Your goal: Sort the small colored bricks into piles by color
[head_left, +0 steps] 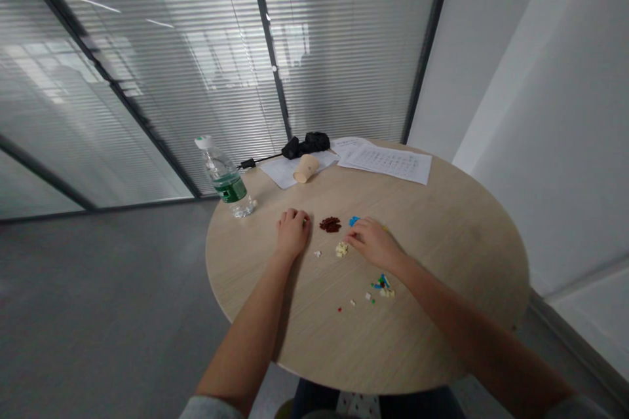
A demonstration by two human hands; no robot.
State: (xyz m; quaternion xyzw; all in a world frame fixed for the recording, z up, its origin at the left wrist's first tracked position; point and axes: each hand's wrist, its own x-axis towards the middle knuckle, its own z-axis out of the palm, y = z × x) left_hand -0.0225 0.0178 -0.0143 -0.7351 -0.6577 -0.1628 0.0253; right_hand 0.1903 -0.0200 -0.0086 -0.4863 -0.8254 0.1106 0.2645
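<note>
My left hand (293,234) rests on the table with its fingers curled down. A bit of green (304,222) shows at its fingertips, and what lies under them is hidden. My right hand (374,242) reaches in from the right, its thumb and fingers drawn together just beside a small pile of cream bricks (341,249). Anything pinched there is too small to make out. Blue bricks (354,220) lie just past the right fingers. Between the hands sits a heap of dark brown bricks (330,224). Closer to me is a mixed pile of tiny coloured bricks (382,285).
A few white pieces (318,253) and a red piece (339,309) lie loose on the round wooden table (442,229). A water bottle (228,183) stands at the left edge. At the back are a tipped paper cup (306,168), printed sheets (386,162) and a black bundle (314,143).
</note>
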